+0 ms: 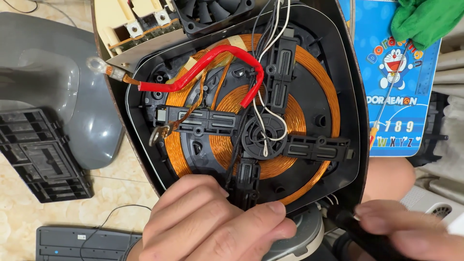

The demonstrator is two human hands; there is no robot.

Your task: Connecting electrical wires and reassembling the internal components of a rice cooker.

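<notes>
An opened induction cooker [345, 72] lies in front of me with its copper coil [316, 77] and black cross-shaped holder [256, 130] exposed. A red-sleeved wire [212, 60] with a ring terminal [96, 64] arcs over the coil, and thin white and black wires run to the centre. My left hand [208, 227] rests on the near rim of the housing, thumb against the coil holder's lower arm, holding nothing. At the lower right, my right hand [411, 229] grips a black tool handle [360, 232] beside the cooker's near corner.
A circuit board [140, 24] and black fan [212, 12] sit at the cooker's far end. A grey plastic stand [53, 82] and black grille [43, 154] lie left on the tiled floor. A blue cartoon board [398, 82], a screwdriver [384, 108] and green cloth [427, 21] lie right.
</notes>
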